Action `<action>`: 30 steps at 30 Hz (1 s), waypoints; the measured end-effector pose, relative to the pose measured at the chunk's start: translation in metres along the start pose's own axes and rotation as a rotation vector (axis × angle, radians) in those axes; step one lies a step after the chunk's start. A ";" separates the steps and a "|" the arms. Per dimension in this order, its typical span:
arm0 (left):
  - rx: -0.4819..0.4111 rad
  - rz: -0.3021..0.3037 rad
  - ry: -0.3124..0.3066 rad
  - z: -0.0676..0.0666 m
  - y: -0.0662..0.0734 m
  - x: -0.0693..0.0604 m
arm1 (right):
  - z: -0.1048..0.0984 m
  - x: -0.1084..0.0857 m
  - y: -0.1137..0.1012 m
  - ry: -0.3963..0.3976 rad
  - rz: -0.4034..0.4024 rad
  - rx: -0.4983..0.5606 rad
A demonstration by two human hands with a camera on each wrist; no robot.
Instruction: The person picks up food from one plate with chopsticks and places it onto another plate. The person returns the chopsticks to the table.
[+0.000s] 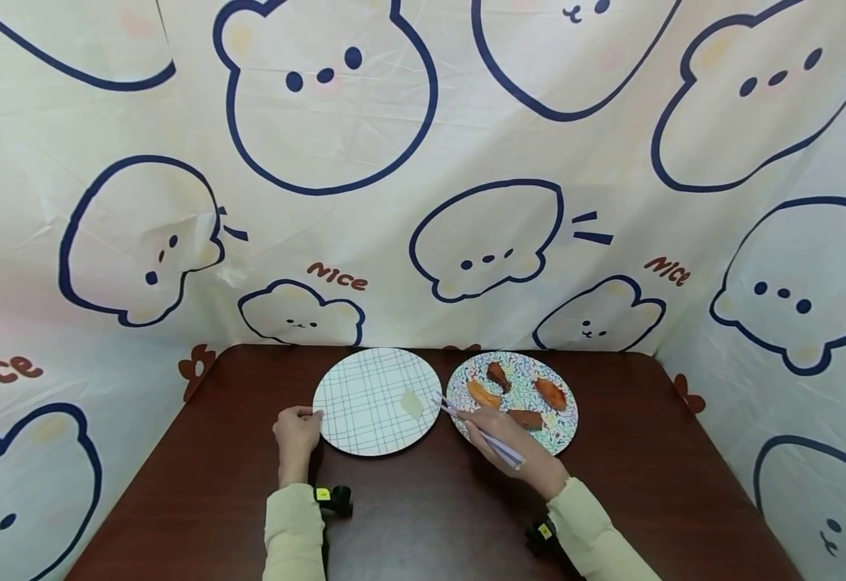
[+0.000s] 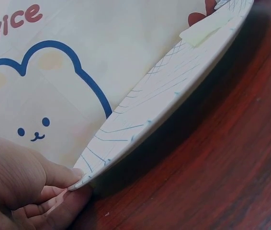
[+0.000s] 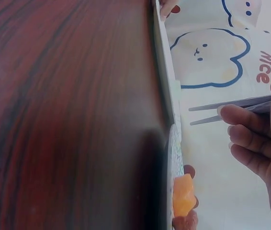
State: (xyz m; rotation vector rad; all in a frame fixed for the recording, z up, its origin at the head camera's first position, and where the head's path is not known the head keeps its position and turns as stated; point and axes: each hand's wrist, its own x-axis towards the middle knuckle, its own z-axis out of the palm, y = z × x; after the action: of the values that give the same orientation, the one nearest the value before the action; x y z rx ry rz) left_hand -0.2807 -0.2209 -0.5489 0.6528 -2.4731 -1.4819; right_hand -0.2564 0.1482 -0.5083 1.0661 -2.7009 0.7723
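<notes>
My left hand (image 1: 297, 436) pinches the left rim of a white plate with blue grid lines (image 1: 365, 395); in the left wrist view the thumb (image 2: 61, 176) lies on top of the rim, with fingers beneath. A flat pale green piece (image 1: 412, 403) lies on that plate's right side. My right hand (image 1: 503, 440) holds a pair of greyish-purple chopsticks (image 1: 499, 449). Their tips are slightly apart, between the two plates and above them, with nothing seen between them. Below that hand is a multicoloured speckled plate (image 1: 564, 428), partly hidden by it.
On the speckled plate lie several food-like pieces: a dark brown drumstick shape (image 1: 498, 375), an orange piece (image 1: 483, 394), a reddish-brown piece (image 1: 550, 394) and a brown one (image 1: 525, 419). The brown wooden table (image 1: 423, 516) meets a bear-print cloth (image 1: 481, 145) behind.
</notes>
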 end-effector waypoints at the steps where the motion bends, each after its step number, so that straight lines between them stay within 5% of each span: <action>1: -0.001 0.001 0.001 0.000 0.000 0.000 | -0.001 -0.002 0.001 0.003 -0.002 -0.001; 14: 0.007 0.022 -0.001 -0.001 0.000 -0.004 | -0.021 -0.027 0.015 0.128 -0.016 0.037; 30: 0.008 0.035 0.005 0.000 -0.003 -0.003 | -0.058 -0.064 0.036 0.141 0.090 0.083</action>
State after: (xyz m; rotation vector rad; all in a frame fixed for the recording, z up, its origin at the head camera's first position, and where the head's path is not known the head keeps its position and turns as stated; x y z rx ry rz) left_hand -0.2775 -0.2212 -0.5512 0.6104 -2.4751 -1.4564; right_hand -0.2360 0.2381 -0.4929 0.8751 -2.6334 0.9440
